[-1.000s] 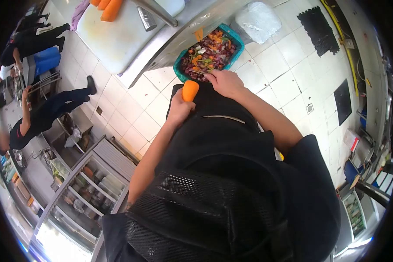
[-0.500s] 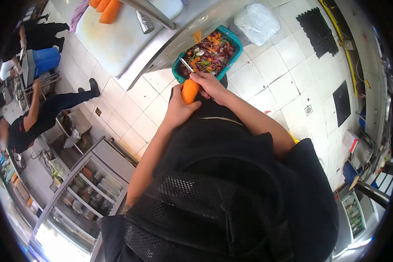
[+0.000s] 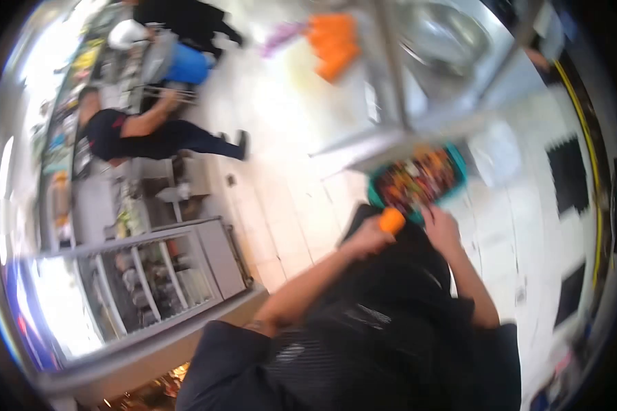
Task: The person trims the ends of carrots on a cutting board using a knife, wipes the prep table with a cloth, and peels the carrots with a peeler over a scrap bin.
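My left hand is wrapped round a smooth, thick carrot, with its rounded end sticking out. To the right of it, apart from the carrot, my right hand is closed on a narrow-bladed tool. Motion blurs that tool, and I cannot tell whether it is a peeler or a small knife. Just beyond both hands stands a teal bin full of vegetable scraps in orange, dark red and green.
More carrots lie on a white board on the counter, near a metal bowl. A pale wrapped bundle sits beside the bin. At left are a person in dark clothes, a blue container and a glass-fronted display case.
The view has swung, so the scene sits farther right and is blurred. My right hand has moved off the carrot, leaving a gap between my hands. The metal bowl has come into view.
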`<state>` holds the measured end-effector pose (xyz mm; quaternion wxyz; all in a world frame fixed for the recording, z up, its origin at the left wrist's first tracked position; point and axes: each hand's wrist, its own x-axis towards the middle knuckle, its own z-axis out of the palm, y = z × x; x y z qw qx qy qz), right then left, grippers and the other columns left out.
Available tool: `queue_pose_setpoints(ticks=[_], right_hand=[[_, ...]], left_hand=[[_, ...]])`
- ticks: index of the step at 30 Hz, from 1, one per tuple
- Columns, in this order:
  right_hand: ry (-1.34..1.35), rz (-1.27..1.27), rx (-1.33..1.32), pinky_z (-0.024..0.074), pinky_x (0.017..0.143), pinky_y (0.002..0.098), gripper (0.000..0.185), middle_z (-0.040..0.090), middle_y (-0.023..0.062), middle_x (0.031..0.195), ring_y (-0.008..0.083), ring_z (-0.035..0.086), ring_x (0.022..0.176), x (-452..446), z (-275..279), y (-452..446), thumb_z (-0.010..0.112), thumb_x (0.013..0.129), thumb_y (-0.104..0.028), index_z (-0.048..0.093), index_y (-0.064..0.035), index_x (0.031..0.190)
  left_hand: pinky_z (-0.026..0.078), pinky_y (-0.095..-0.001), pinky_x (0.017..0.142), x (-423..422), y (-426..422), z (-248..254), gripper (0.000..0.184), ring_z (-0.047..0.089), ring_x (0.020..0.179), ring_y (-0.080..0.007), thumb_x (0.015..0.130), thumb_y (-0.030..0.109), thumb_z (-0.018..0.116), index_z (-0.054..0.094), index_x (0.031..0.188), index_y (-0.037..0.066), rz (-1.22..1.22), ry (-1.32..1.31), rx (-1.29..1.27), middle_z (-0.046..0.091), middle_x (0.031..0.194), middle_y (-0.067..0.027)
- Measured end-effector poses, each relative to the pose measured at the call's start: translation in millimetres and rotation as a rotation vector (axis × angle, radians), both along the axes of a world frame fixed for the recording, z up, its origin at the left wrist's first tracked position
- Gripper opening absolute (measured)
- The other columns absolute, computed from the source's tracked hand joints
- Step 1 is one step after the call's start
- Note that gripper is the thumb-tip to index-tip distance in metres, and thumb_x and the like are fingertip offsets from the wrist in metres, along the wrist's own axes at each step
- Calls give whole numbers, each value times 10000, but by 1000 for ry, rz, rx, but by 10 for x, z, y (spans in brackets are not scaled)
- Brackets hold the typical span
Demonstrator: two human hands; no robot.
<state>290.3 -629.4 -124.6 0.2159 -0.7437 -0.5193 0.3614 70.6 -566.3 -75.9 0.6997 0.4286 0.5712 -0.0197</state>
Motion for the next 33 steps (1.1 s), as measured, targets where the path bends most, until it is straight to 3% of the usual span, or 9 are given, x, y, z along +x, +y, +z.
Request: queue_pose_setpoints(ticks=[3, 4, 9, 13, 21, 23, 27, 30, 33], right_hand=[[-47, 251, -33, 471, 709, 579, 346, 657, 248, 794, 480, 633, 803, -245, 663, 12, 537, 1003, -380, 627, -58, 914], [-122, 50, -56, 476, 708, 569, 373, 654, 259, 803, 483, 633, 817, -27, 0, 37, 514, 1016, -379, 640, -50, 895], [-39, 229, -63, 494, 739, 560, 394, 673, 259, 837, 476, 645, 842, -238, 462, 99, 514, 1017, -387, 648, -35, 902], [-52, 0, -203, 487, 804, 541, 480, 686, 258, 872, 452, 661, 908, 207, -651, 41, 475, 1027, -414, 689, 7, 943], [207, -26, -210, 483, 777, 483, 421, 682, 203, 882, 368, 654, 793, 301, -998, 394, 541, 1017, -374, 652, 30, 970], [260, -192, 305, 441, 588, 416, 252, 606, 114, 911, 216, 554, 634, 40, -1138, 302, 606, 970, -227, 586, 23, 987], [973, -519, -254, 417, 478, 240, 255, 584, 67, 936, 131, 527, 600, -176, -324, 349, 573, 829, -33, 554, -46, 1083], [1365, -754, -451, 469, 503, 258, 263, 585, 60, 851, 157, 552, 604, -108, -735, 391, 565, 818, 0, 552, -64, 1073], [1393, -751, -275, 500, 527, 274, 191, 588, 59, 791, 162, 575, 619, -176, 152, 571, 540, 878, 13, 552, -56, 1056]], left_hand=[[451, -327, 446, -65, -168, -442, 409, 567, 513, -156, 730, 144, 716, 624, 1109, 22, 0, -94, 267, 635, 739, -54], [497, -351, 496, -58, -57, -525, 421, 607, 554, -187, 720, 147, 718, 638, 1106, -2, -63, -134, 497, 660, 769, -73], [527, -401, 802, -33, 63, -7, 418, 675, 878, -261, 692, 148, 711, 648, 1059, -42, -91, 145, 71, 679, 876, -136], [528, -390, 768, -75, 31, -280, 410, 680, 841, -274, 690, 150, 717, 638, 1035, -58, -202, 146, 344, 682, 859, -156], [549, -409, 749, -197, 56, -440, 467, 700, 821, -310, 688, 170, 761, 643, 1079, -55, -127, 58, 365, 705, 871, -175], [551, -401, 704, -243, 48, -420, 461, 696, 775, -287, 692, 167, 762, 639, 1080, -50, -119, 34, 425, 700, 855, -157], [525, -371, 588, -214, 98, -209, 435, 665, 665, -216, 704, 147, 746, 634, 1086, -28, -49, 48, 200, 682, 822, -113], [518, -362, 577, -243, 167, -207, 425, 658, 655, -202, 707, 140, 736, 638, 1091, -15, -35, 54, 221, 680, 819, -106], [522, -356, 603, -242, 211, -32, 432, 663, 675, -206, 705, 143, 732, 643, 1099, -9, -41, 63, 220, 684, 826, -105]])
